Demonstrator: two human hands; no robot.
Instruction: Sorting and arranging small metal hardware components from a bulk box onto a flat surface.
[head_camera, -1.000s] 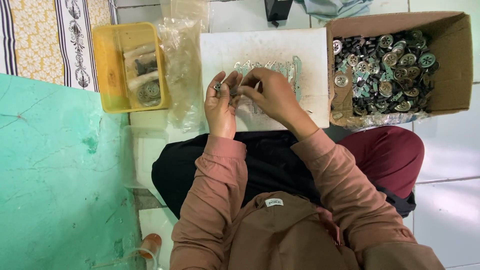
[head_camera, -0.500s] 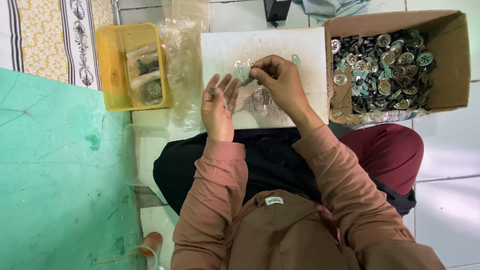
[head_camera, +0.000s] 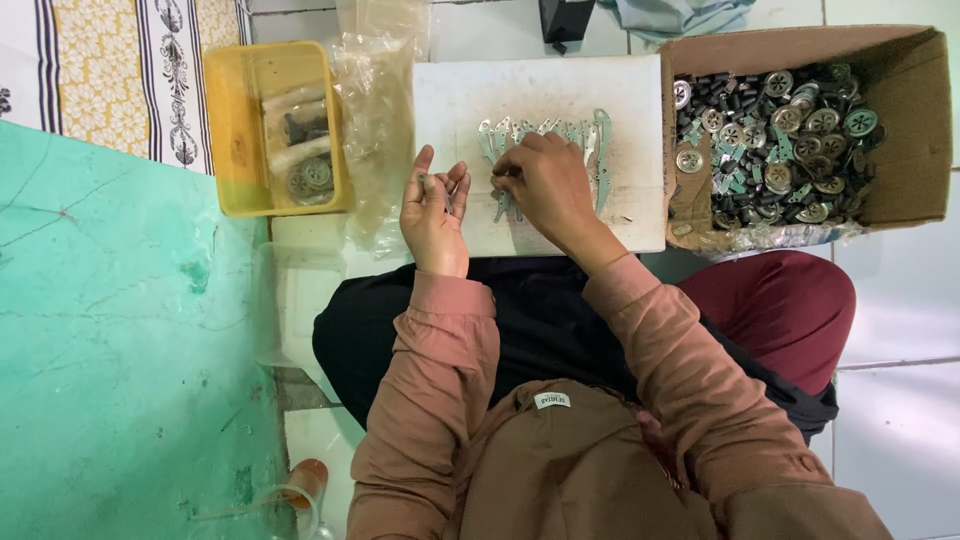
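Head view, left hand (head_camera: 432, 212) pinching small metal part (head_camera: 432, 183), right hand (head_camera: 545, 183) gripping flat metal pieces (head_camera: 590, 140), brown cardboard box (head_camera: 905, 120) right

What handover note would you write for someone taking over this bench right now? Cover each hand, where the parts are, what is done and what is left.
Left hand: raised over the white board's left edge, pinching a small metal piece; exact kind unclear.
Right hand: fingers down on the row of flat curved metal blades laid on the board.
Cardboard box, right: heaped with round metal discs.
Yellow plastic tray, left: a few bagged parts.
Done: a row of blades laid out.
Left: the box remains well filled.
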